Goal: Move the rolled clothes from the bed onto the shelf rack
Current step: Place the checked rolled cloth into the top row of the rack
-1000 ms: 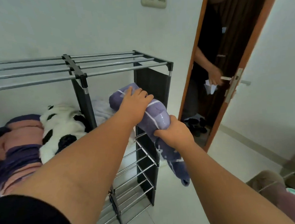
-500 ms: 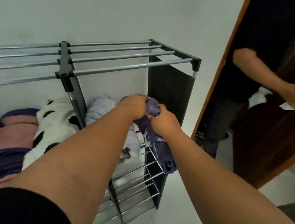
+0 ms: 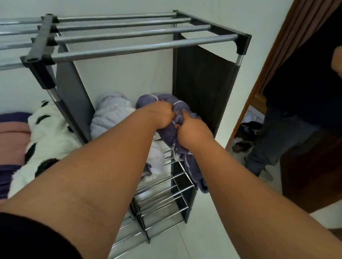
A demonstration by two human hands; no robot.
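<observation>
The fingers of the left hand (image 3: pixel 161 115) are curled down into the dark purple rolled cloth with thin white stripes (image 3: pixel 166 99) and grip a bunch of its fabric. The fingers of the right hand (image 3: pixel 194 131) are closed on the same cloth, pinching a fold just beside the left hand. The roll lies on the second tier of the grey metal-tube shelf rack with black plastic joints (image 3: pixel 143 46), at the right end, against the black fabric side panel (image 3: pixel 203 84). A loose end of the cloth hangs over the front rails of that tier, below the right wrist. Just left of it on the same tier lies a pale lavender fluffy roll (image 3: pixel 110 110). Left of the rack's middle post lie a white fluffy roll with black patches (image 3: pixel 49 134) and a pink and purple roll (image 3: pixel 7 136). At right, a second person in dark clothing (image 3: pixel 301 88) stands in the brown wooden doorway (image 3: pixel 274 54).
</observation>
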